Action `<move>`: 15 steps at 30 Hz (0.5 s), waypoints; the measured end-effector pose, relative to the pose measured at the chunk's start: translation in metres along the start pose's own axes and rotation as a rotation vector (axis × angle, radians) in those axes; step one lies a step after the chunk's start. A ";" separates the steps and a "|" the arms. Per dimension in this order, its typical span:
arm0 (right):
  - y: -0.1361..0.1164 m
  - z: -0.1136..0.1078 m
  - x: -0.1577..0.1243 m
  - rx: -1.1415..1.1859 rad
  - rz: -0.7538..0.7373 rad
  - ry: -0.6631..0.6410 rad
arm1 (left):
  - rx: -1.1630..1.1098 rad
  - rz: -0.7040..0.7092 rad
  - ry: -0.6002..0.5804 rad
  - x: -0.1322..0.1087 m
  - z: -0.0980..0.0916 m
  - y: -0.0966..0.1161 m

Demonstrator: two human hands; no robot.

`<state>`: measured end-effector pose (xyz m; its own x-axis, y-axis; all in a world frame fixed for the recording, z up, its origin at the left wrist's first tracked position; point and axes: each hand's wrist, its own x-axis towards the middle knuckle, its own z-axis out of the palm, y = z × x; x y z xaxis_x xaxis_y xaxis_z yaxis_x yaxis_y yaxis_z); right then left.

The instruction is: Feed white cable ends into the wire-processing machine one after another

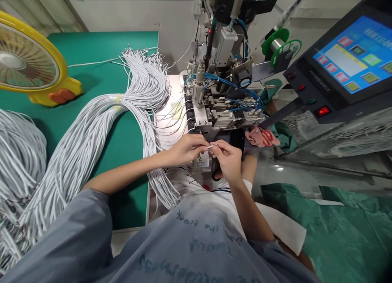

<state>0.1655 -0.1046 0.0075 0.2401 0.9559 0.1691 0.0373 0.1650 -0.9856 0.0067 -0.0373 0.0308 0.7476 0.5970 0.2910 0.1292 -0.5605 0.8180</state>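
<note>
Grey shirt (190, 250) nearest; left fingers (199, 141), right fingers (225, 146) pinching white wire (211, 146); cable bundle (94, 119), fan (27, 54) leftward; machine (225, 48) ahead.

The yellow fan (33, 56) is cut off at left, and fingers (199, 141) partly hide a thin white piece (211, 146).

We see a yellow fan (32, 56) on a green table (104, 42), with an orange bit (61, 96) near its bottom. Behind it we spot a pale curtain (50, 7). To the right, we find a pink rag (259, 136).
</note>
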 end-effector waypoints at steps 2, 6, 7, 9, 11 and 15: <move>-0.006 -0.007 0.003 -0.069 -0.012 -0.037 | -0.029 -0.009 -0.042 0.000 -0.001 0.001; -0.009 -0.014 0.007 -0.150 -0.016 -0.085 | -0.058 0.000 -0.047 0.000 0.003 0.000; -0.006 -0.013 0.006 -0.137 -0.013 -0.071 | -0.071 0.004 -0.026 0.000 0.005 -0.001; 0.001 -0.008 0.001 -0.072 -0.008 -0.012 | -0.100 0.003 0.035 -0.001 0.011 -0.002; 0.008 0.000 -0.004 -0.011 -0.015 0.062 | -0.107 0.006 0.093 -0.001 0.015 -0.003; 0.008 0.002 -0.008 -0.181 -0.123 0.159 | 0.080 0.073 0.099 -0.001 0.014 -0.007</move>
<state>0.1615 -0.1106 -0.0013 0.3720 0.8789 0.2988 0.2448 0.2176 -0.9448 0.0138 -0.0424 0.0177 0.6892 0.6049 0.3988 0.1315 -0.6457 0.7522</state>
